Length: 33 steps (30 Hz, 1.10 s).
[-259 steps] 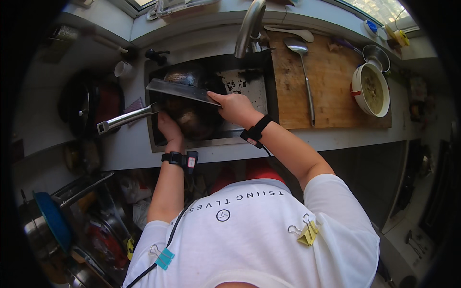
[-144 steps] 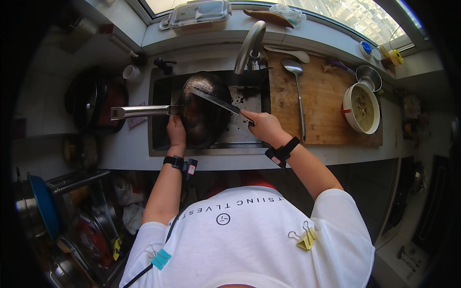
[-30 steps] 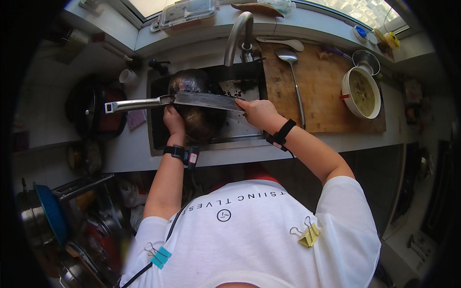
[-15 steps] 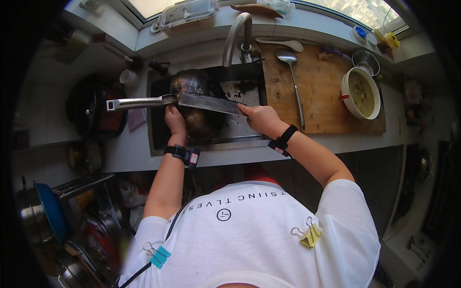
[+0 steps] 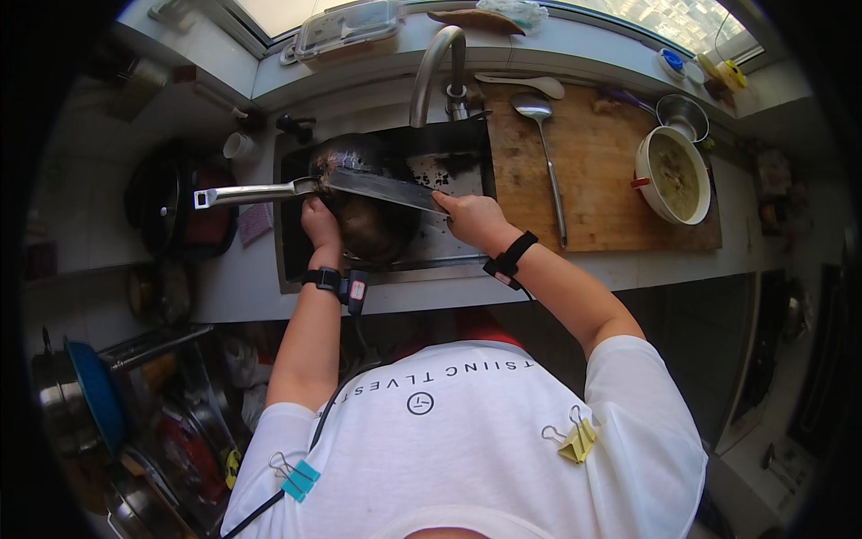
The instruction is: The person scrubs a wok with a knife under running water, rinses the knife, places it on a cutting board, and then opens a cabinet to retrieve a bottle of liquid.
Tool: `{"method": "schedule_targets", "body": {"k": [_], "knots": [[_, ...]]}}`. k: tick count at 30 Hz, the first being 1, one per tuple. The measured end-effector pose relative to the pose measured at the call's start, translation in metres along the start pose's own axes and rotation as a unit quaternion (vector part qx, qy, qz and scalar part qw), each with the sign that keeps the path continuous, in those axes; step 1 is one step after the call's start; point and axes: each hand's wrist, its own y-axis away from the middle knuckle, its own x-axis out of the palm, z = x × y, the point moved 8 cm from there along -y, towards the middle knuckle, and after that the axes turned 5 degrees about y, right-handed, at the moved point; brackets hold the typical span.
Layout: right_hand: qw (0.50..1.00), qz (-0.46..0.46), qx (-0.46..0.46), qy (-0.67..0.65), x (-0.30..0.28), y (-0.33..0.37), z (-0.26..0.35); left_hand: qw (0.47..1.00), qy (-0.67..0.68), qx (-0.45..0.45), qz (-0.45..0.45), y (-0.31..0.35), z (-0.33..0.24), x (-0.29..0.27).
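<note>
A blackened wok (image 5: 364, 229) is held bottom up over the sink (image 5: 453, 193), its metal handle (image 5: 251, 194) pointing left. My left hand (image 5: 321, 225) is closed on the wok's near-left edge, just under the handle joint; its fingertips are hidden. With my right hand (image 5: 471, 218) I grip a broad kitchen knife (image 5: 386, 190) at its right end. The blade lies across the wok's sooty underside, its left end close to the handle joint. Dark flakes (image 5: 449, 166) are scattered in the sink on the right of the wok.
A faucet (image 5: 435, 67) arches over the sink's far side. On the right, a wooden cutting board (image 5: 521, 180) bears a metal spatula (image 5: 548, 153), a pale spoon (image 5: 530, 83) and a bowl of food in liquid (image 5: 660, 193). A dark round cooker (image 5: 171, 202) stands left of the sink.
My right hand and the knife have shifted slightly left across the wok. The wok and my left hand have also moved a little left in the picture.
</note>
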Motion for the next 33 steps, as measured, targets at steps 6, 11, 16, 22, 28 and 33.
{"method": "schedule_targets", "body": {"k": [6, 11, 16, 22, 28, 33], "knots": [[0.997, 0.0, 0.068, -0.041, 0.0, -0.012, -0.011, 0.999, -0.041, 0.001, 0.013, 0.005, -0.005, -0.004], [0.993, 0.021, 0.052, -0.1, 0.02, -0.013, -0.001, 1.0, -0.021, -0.012, 0.01, 0.011, -0.009, -0.005], [0.984, 0.035, 0.127, -0.122, 0.039, -0.02, -0.011, 0.998, -0.009, -0.057, 0.0, 0.01, -0.003, -0.006], [0.976, 0.067, 0.095, -0.185, 0.055, -0.011, -0.001, 0.997, -0.019, -0.079, -0.013, 0.014, 0.0, -0.011], [0.965, 0.071, 0.144, -0.21, 0.059, -0.009, -0.005, 0.977, 0.052, -0.193, -0.073, 0.015, 0.022, -0.017], [0.966, 0.086, 0.083, -0.227, 0.059, -0.012, -0.001, 0.955, 0.074, -0.278, -0.079, 0.021, 0.034, -0.024]]}}
